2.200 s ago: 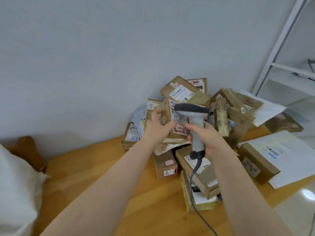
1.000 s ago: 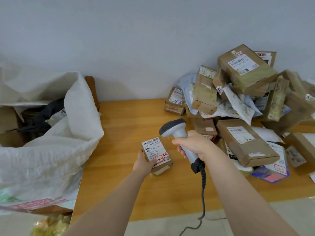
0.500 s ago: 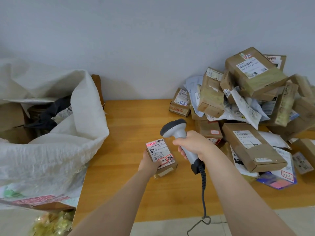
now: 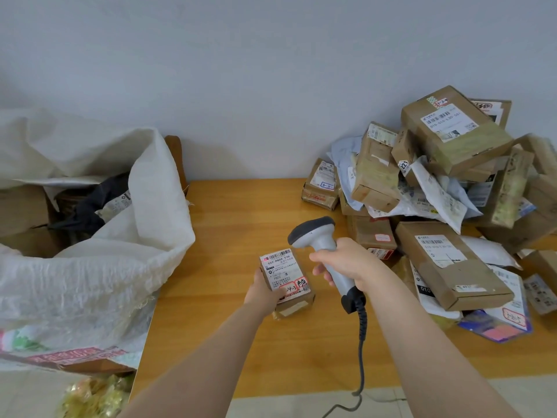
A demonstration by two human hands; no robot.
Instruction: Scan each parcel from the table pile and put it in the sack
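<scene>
Several parcels (image 4: 90,206) lie inside the open white sack (image 4: 90,282).

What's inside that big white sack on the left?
Inside the sack, a brown box and a black labelled bag show. Its folded front wall hides whatever lies deeper.

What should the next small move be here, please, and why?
Probably carry the parcel left and drop it into the sack: the left hand holds it label-up before the scanner gripped by the right hand, so the scan seems nearly done, and the sack gapes open at left.
</scene>
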